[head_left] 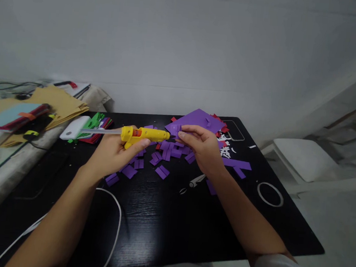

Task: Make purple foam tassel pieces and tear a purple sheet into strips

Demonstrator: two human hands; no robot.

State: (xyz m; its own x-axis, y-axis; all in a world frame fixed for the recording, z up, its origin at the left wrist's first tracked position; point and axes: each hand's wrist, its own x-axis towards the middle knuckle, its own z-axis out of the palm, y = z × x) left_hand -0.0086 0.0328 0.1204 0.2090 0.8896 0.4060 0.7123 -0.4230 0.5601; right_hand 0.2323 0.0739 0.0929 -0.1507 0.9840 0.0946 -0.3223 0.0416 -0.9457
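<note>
My left hand (114, 153) grips a yellow glue gun (143, 134) with a clear glue stick sticking out of its back end; the nozzle points right. My right hand (203, 146) pinches a small purple foam piece (176, 129) right at the nozzle tip. Both hands hover over a black table (158, 219). Under them lie several folded purple foam strips (162, 171). A larger purple foam sheet (198, 119) lies just behind my right hand.
The glue gun's white cord (116, 211) loops across the table's front left. Scissors (194, 182) lie below my right wrist, and a clear ring (270, 194) sits at the right. At left lie a white phone (72, 127), green and red foam scraps (96, 122), and brown envelopes (59, 102).
</note>
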